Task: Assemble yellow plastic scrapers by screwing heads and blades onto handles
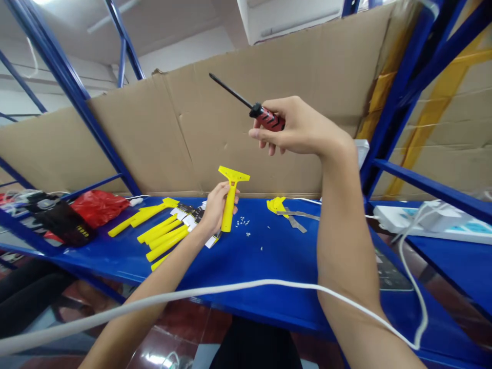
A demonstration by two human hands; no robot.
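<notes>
My left hand is closed around the handle of a yellow scraper, its wide head pointing up, held over the blue table. Raised in front of the cardboard, my right hand grips the red and black handle of a screwdriver. The dark shaft points up and to the left, apart from the scraper. Several small screws lie loose on the table just right of the scraper. Farther right is a small pile of yellow head pieces with thin grey metal blades beside it.
Several yellow scraper handles lie at the left beside black and white packets. A red plastic bag and a black bag sit farther left. A white cable crosses in front of me. A power strip lies at the right.
</notes>
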